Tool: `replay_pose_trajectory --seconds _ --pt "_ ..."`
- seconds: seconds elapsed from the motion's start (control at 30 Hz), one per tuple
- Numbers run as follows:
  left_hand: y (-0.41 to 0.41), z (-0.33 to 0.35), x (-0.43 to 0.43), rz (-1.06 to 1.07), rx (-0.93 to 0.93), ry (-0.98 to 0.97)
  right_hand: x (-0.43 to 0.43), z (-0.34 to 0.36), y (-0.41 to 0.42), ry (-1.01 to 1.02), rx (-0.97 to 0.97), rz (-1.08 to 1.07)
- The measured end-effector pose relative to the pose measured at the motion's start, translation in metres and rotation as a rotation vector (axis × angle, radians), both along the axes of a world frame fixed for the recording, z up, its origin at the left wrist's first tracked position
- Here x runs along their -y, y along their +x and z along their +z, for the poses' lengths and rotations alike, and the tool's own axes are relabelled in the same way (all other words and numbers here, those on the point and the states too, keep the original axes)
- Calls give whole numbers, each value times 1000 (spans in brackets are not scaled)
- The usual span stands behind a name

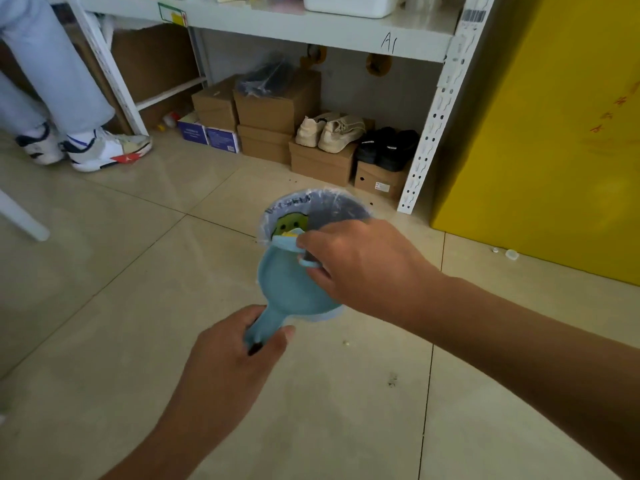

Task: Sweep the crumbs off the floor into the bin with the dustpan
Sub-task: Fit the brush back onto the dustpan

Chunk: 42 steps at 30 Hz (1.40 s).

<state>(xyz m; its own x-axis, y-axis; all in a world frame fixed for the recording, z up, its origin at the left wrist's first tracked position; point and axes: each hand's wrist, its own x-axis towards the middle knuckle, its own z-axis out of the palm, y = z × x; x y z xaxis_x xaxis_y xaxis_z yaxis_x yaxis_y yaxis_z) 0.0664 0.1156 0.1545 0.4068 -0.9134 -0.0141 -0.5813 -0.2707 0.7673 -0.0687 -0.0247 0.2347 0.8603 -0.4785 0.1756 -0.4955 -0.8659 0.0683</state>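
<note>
Mostly the tiled floor (138,306) fills the view, and the bin (332,197) stands on it near the middle. Behind the bin and to its right is a big yellow cabinet (554,133). Directly behind the bin is a white shelf (277,26), with cardboard boxes (277,102) under it. Beige shoes (329,131) and black shoes (388,147) lie on the boxes. Far to the left of the bin another person's sneakers (107,150) stand on the floor.

The bin is round, lined with a clear bag, and something green and yellow lies inside. The blue dustpan (287,282) is held over the near side of the bin, its pan above the rim and its handle pointing away from the bin toward the camera.

The left hand (235,355) is in front of the bin and grips the dustpan handle, fingers curled round it. The right hand (363,268) is over the near right part of the bin, just above the pan, and its fingers pinch a small blue tool (287,242) at the far edge of the pan. The two hands are apart, with the pan between them.

A pale crumb (345,342) lies on the floor just in front of the bin, and dark specks (392,379) lie a little further toward the camera. Two white caps (512,254) lie to the right of the bin, by the cabinet.
</note>
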Motion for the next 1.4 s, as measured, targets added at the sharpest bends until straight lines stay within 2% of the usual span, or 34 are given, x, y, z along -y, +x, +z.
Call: replay_pose_trajectory --seconds 0.1,0.27,0.43,0.57,0.73,0.83,0.93,1.03,1.2,1.4 --pt "-12 1 6 -1 -310 11 -7 -11 -5 67 -46 24" --pt "-12 10 13 -43 -534 -19 -12 -24 -3 138 -105 5" --pt "-10 -2 15 -92 -486 -5 -29 -34 0 202 -184 -21" --pt "-13 -16 13 -137 -495 -31 -37 -42 2 167 -242 -45" --pt "8 -39 -3 -203 -480 11 -38 -72 -29 185 -101 26" --pt "8 -63 -19 -253 -453 68 -50 -111 -47 194 -143 55" --pt "-1 -90 -41 -239 -583 103 -69 -140 -56 170 -187 140" --pt "-8 -111 -62 -245 -617 165 -84 -158 -61 62 -172 248" --pt "-8 -137 -58 -208 -666 174 -83 -183 -59 186 -260 133" --pt "2 -179 -37 -24 -663 167 -57 -214 -20 404 -391 -31"
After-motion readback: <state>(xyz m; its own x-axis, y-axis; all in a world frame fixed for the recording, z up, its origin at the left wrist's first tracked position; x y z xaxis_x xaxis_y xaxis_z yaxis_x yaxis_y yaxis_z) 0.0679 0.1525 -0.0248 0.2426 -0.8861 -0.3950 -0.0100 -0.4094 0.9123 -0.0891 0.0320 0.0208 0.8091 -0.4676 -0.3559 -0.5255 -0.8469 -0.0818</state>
